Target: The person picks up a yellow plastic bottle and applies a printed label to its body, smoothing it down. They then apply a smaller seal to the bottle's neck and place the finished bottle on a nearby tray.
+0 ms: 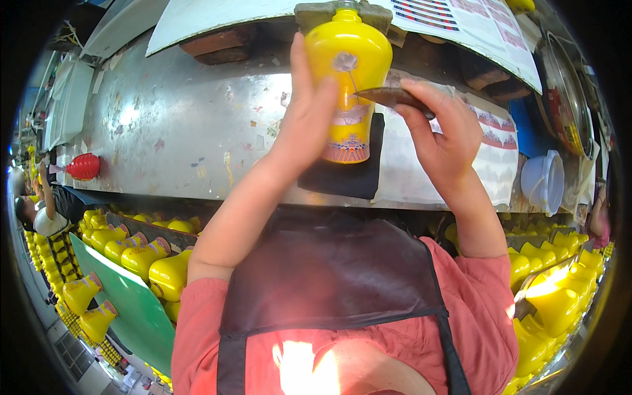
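A glossy yellow vase (349,43) with a narrow neck lies on the bench, neck pointing away from me. It bears a lotus flower, a pale band and a patterned border round its foot. My left hand (308,112) grips its left side, the thumb over the front and the fingers stretched along the edge. Between the thumb and fingers of my right hand (451,125) is a dark, curved, pointed scraper (395,97). Its tip is at the vase's front, beside the flower stem; whether it touches cannot be told. Black cloth (368,174) lies under the foot end.
A grey block (316,14) stands behind the neck. Printed decal sheets (497,125) lie on the right of the metal bench (184,125). Around it are a white bucket (543,181), a red ribbed object (84,166), a green board (125,299) and several yellow vases (141,257). Another person (46,214) is far left.
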{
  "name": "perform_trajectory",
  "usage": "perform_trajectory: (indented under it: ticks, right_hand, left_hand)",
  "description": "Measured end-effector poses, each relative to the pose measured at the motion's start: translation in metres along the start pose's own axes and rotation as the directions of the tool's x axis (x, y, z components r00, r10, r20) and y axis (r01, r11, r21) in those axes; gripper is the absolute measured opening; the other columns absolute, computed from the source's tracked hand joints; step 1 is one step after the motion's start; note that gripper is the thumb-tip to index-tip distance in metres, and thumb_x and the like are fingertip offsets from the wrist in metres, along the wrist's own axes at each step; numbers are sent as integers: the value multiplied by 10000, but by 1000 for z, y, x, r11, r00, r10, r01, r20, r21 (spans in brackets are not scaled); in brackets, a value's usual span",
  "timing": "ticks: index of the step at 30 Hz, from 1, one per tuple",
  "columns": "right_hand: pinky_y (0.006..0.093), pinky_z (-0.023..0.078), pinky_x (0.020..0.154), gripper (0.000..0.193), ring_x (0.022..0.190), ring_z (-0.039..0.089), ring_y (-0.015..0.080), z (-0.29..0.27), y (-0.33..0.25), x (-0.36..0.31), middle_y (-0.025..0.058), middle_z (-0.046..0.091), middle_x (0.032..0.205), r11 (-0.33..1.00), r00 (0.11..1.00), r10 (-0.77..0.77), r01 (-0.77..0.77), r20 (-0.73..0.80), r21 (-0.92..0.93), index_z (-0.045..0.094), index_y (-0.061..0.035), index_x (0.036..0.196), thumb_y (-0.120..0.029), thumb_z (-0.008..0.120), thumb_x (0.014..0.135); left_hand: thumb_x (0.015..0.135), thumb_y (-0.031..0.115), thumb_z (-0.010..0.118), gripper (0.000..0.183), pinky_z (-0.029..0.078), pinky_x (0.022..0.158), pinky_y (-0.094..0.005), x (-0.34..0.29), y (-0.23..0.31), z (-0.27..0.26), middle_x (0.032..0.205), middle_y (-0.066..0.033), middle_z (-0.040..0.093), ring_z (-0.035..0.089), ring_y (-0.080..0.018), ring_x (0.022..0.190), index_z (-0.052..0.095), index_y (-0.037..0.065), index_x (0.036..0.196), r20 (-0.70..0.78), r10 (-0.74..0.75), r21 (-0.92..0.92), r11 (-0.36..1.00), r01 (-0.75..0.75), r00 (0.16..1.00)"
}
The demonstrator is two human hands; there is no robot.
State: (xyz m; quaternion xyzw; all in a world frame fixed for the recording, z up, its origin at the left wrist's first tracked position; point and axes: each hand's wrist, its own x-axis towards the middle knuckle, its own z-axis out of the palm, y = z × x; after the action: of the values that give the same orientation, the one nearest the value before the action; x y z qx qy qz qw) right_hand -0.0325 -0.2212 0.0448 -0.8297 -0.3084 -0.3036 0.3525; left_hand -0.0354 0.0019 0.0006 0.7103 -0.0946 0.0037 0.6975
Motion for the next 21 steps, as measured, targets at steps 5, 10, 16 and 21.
perform_trajectory:
  ticks: [5,10,16,21]
  right_hand:
    - [328,536,654,356,723,682,229,18,4,5,72,738,928,993,992,122,-122,-41,0,701,-69,1127,-23,823,796]
    - [340,536,650,309,713,674,236,16,-11,-5,86,716,887,968,969,241,-237,-44,83,702,-81,1092,-126,835,817]
    - [295,580,713,353,809,727,212,22,1,-2,131,736,1018,982,990,136,-140,-42,-126,663,-21,1177,-69,822,866]
    - [349,534,652,362,730,680,256,23,2,4,90,725,947,995,986,98,-97,-135,8,668,-84,1157,-114,825,832]
  left_hand:
    - [1105,267,470,889,373,1169,-400,-9,-5,-1,1615,-156,302,411,-272,1431,-254,168,1611,61,9,234,972,-23,998]
    - [1019,236,528,974,312,1199,-402,-13,-6,0,1642,-281,210,334,-392,1490,-228,33,1598,82,-9,156,988,-4,997]
    - [1119,346,399,874,281,1216,-394,-8,-14,-4,1664,-149,235,317,-272,1495,-326,193,1582,120,5,3,1000,-6,993]
    - [1080,243,488,955,294,1212,-397,-10,-6,-6,1665,-138,220,318,-268,1493,-321,203,1585,152,-59,-123,989,78,987]
